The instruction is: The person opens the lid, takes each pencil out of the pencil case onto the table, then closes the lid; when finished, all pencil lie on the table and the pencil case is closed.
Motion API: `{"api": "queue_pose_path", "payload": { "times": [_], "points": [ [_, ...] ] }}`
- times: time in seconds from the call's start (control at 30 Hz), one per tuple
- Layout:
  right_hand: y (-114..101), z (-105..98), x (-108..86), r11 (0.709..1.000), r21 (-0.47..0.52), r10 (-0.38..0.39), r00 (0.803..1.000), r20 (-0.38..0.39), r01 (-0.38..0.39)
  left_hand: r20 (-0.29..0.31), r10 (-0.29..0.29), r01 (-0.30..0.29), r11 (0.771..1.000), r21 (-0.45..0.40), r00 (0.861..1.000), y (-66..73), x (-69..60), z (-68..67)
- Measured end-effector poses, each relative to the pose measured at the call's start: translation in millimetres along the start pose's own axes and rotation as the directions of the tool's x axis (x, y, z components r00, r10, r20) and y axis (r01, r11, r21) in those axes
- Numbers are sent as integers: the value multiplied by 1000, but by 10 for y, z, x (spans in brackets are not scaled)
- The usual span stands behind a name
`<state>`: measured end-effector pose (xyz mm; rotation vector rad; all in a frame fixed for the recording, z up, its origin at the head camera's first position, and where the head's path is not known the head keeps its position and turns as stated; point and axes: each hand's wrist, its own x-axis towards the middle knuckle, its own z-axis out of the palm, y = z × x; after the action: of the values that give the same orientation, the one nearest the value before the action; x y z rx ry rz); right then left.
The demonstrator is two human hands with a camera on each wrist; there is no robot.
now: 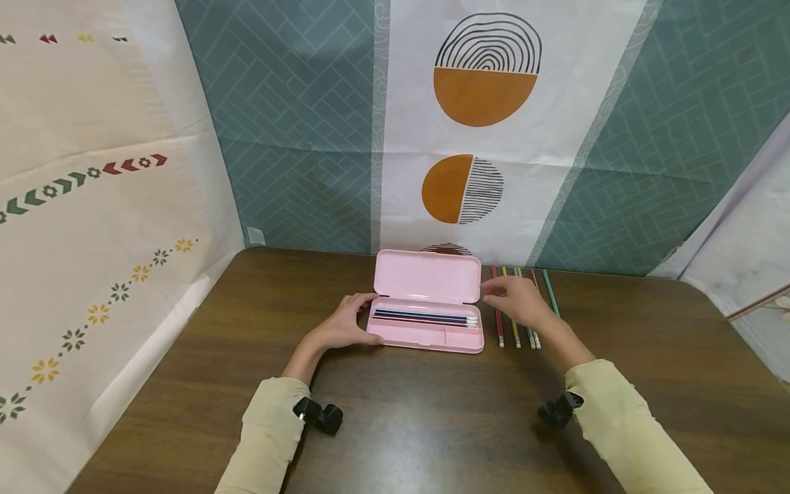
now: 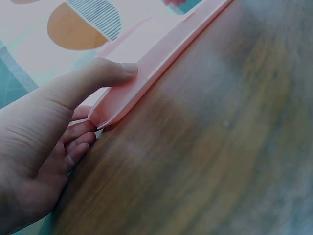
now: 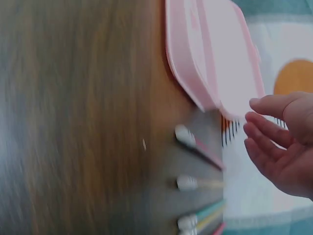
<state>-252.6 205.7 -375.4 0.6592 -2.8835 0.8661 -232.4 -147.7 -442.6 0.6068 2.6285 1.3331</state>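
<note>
A pink pencil case (image 1: 407, 334) lies on the table with its lid (image 1: 426, 276) raised at the back. Several dark pencils (image 1: 422, 317) with white-tipped ends lie in its rear compartment. My left hand (image 1: 342, 324) grips the case's left end; in the left wrist view the thumb presses its front wall and the other fingers bend around the corner. Just right of the case, my right hand (image 1: 521, 300) hovers above the loose pencils, fingers loosely bent and holding nothing. Beneath it are a red pencil (image 1: 498, 322), a yellow pencil (image 1: 515, 331) and others, partly hidden.
A green pencil (image 1: 551, 293) lies slanted at the right of the loose row. The brown wooden table (image 1: 395, 425) meets a patterned cloth backdrop (image 1: 296, 137) behind the case. Pale cloth (image 1: 92, 240) hangs along the left side.
</note>
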Motion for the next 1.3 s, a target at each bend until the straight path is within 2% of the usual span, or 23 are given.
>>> {"api": "queue_pose_path", "payload": {
  "times": [0.3, 0.63, 0.83, 0.97, 1.3],
  "points": [
    [-300, 338, 98, 994, 90, -59, 997, 54, 54, 5, 1, -1, 1000, 1, 1000, 15, -5, 1],
    [-452, 617, 190, 989, 104, -109, 993, 46, 104, 4, 0, 0, 1000, 6, 1000, -5, -9, 6],
    [-500, 695, 207, 992, 63, -114, 990, 81, 109, -2, 5, -5, 1000, 13, 1000, -5, -6, -5],
    [-554, 698, 243, 990, 21, -143, 985, 100, 141, -3, 0, 0, 1000, 11, 1000, 5, -15, -13],
    [-647, 675, 291, 992, -37, -111, 969, 219, 122, -2, 1, -1, 1000, 5, 1000, -1, -4, 3]
  ]
}}
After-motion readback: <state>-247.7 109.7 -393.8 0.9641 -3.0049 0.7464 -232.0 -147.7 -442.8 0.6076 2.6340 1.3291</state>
